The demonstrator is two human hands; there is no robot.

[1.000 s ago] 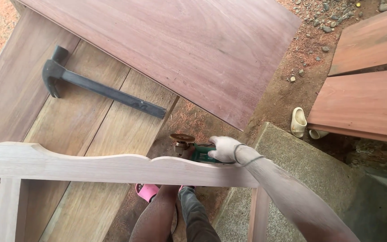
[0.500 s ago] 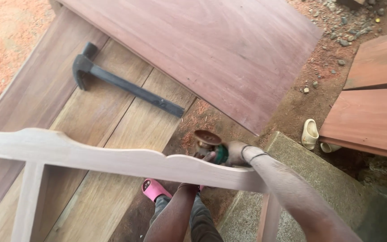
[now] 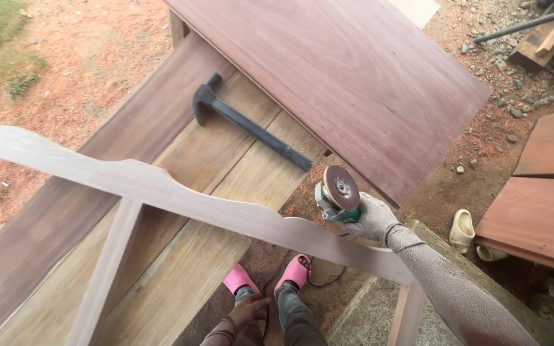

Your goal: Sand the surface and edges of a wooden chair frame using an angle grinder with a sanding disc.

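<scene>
- Just above the curved top rail of the pale wooden frame (image 3: 161, 189), the gloved right hand (image 3: 374, 218) was closed around a green angle grinder (image 3: 336, 198), its brown sanding disc (image 3: 341, 187) turned upward.
- Beyond the grinder, up and left, a black hammer (image 3: 245, 125) lay on light planks (image 3: 226, 166).
- Below the grip, the left hand (image 3: 248, 312) rested loosely on the person's leg, holding nothing, near pink sandals (image 3: 296, 270).

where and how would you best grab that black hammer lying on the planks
Probably by the long straight handle of the hammer, near its lower free end, coming down from above. It lies flat on the pale planks with nothing on it, its head toward the upper left, so fingers can close across the narrow shaft. The right hand already holds the grinder.
</scene>
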